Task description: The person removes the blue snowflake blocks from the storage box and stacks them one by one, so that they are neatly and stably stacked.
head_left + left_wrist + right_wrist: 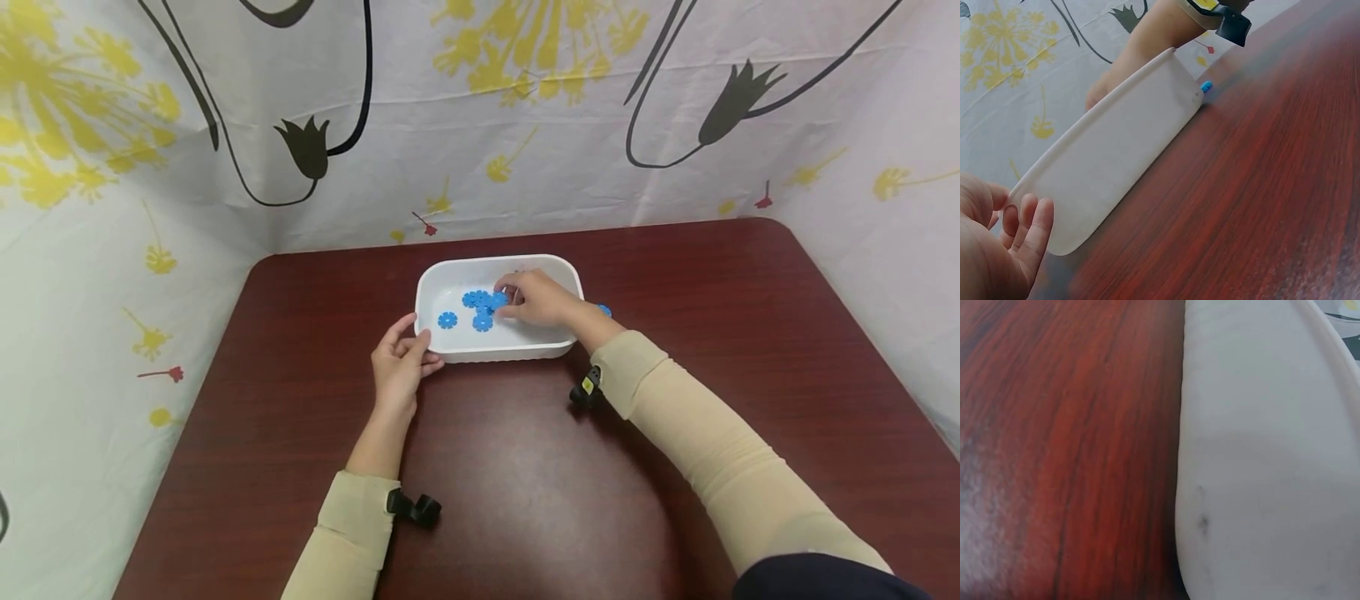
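A white plastic tub (495, 354) stands on the table with several blue snowflake-shaped interlocking discs (482, 321) lying on its floor. My left hand (397, 367) holds the tub's near left corner, thumb at the rim and fingers against the outer wall. In the left wrist view this left hand (1004, 244) shows at the same corner. Reaching over the right rim, my right hand (536, 298) pinches a blue disc (498, 301) between thumb and fingers, beside the cluster. The tub's wall (1266, 450) hides that hand in the right wrist view.
Another blue piece (604, 310) lies on the dark red wooden table (315, 333) just outside the tub's right end, partly behind my right wrist. A white patterned cloth (480, 150) hangs behind the table and along its sides.
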A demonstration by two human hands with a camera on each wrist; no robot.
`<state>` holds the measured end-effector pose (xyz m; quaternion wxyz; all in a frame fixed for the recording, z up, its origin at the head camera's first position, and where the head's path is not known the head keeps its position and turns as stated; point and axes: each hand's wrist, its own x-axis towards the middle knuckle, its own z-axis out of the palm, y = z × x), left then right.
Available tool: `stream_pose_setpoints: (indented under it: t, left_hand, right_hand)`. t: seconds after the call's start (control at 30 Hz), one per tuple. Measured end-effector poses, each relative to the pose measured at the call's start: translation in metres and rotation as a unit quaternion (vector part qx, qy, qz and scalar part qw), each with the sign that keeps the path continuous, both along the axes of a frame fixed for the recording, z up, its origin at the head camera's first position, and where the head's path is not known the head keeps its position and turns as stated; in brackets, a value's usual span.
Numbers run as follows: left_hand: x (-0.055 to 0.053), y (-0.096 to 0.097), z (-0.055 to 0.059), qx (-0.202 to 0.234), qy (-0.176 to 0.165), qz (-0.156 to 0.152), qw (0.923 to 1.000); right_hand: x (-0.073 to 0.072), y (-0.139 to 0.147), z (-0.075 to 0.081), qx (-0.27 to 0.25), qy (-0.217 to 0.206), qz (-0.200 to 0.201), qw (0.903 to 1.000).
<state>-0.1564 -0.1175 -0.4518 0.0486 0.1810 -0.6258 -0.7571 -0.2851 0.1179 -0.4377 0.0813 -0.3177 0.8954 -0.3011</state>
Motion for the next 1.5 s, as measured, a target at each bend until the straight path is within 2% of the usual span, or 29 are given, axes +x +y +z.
stream_pose_setpoints:
  t: [0.23, 0.43, 0.6, 0.73, 0.87, 1.13, 1.27, 1.5]
  left_hand:
    - [0.002, 0.002, -0.001, -0.006, -0.003, 0.003, 1.0000]
    - [0.002, 0.003, 0.000, -0.007, -0.001, 0.012, 0.9999]
    - [0.000, 0.005, 0.001, 0.008, -0.003, 0.034, 0.9994]
    - [-0.001, 0.007, 0.001, 0.019, -0.006, 0.053, 0.9984]
    - [0.001, 0.008, 0.002, 0.028, -0.015, 0.058, 0.9978]
    - [0.001, 0.012, 0.003, 0.053, -0.023, 0.073, 0.9957]
    - [-0.001, 0.012, 0.003, 0.071, -0.030, 0.086, 0.9932]
    - [-0.002, 0.013, 0.004, 0.106, -0.052, 0.092, 0.9887]
  right_hand:
    - [0.003, 0.006, 0.007, -0.050, 0.040, 0.007, 0.9979]
    - [0.005, 0.014, 0.015, -0.088, 0.028, -0.012, 0.9957]
    - [0.011, 0.023, 0.020, -0.110, 0.023, -0.039, 0.9929]
    - [0.016, 0.032, 0.024, -0.115, 0.024, -0.061, 0.9912]
    - [0.021, 0.042, 0.025, -0.116, 0.025, -0.082, 0.9896]
    - [0.027, 0.061, 0.025, -0.140, 0.052, -0.109, 0.9828]
    - [0.031, 0.070, 0.025, -0.152, 0.051, -0.119, 0.9799]
    - [0.036, 0.084, 0.022, -0.156, 0.035, -0.135, 0.9777]
